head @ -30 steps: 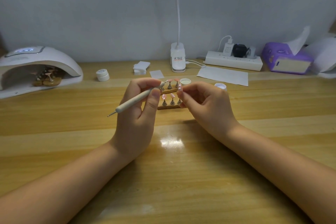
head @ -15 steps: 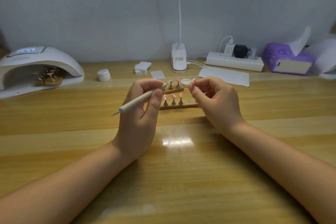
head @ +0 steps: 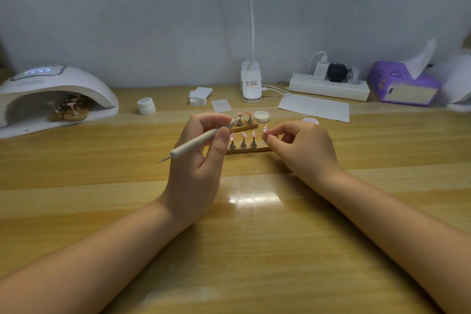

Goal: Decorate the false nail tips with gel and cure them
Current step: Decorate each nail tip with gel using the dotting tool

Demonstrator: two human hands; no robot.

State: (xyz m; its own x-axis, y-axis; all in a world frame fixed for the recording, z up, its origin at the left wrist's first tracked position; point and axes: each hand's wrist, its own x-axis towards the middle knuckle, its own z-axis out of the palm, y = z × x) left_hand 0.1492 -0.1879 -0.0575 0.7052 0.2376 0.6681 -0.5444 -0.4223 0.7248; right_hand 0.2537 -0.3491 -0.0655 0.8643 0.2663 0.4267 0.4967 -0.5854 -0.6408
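Note:
My left hand [head: 197,160] grips a cream dotting tool [head: 196,144], its metal tip pointing down-left. My right hand [head: 303,150] pinches one pink nail tip on its small stand [head: 265,130], held just above the right end of the near wooden holder [head: 248,150]. Three pink tips on metal stands [head: 243,140] remain on that holder. A second wooden holder [head: 246,126] behind carries two more tips. An open gel pot [head: 261,116] sits beside it. The white curing lamp [head: 54,95] at far left holds another holder with tips [head: 68,109] inside.
A closed white jar [head: 146,106], a stack of wipes [head: 200,95] and a paper sheet [head: 314,107] lie toward the back. A desk lamp base [head: 251,83], power strip [head: 328,88] and purple tissue box [head: 404,84] line the wall. A small lid [head: 310,120] peeks behind my right hand.
My right hand has moved right from the middle of the near holder, carrying a pinched nail tip stand to the holder's right end. My left hand has kept the tool nearly still.

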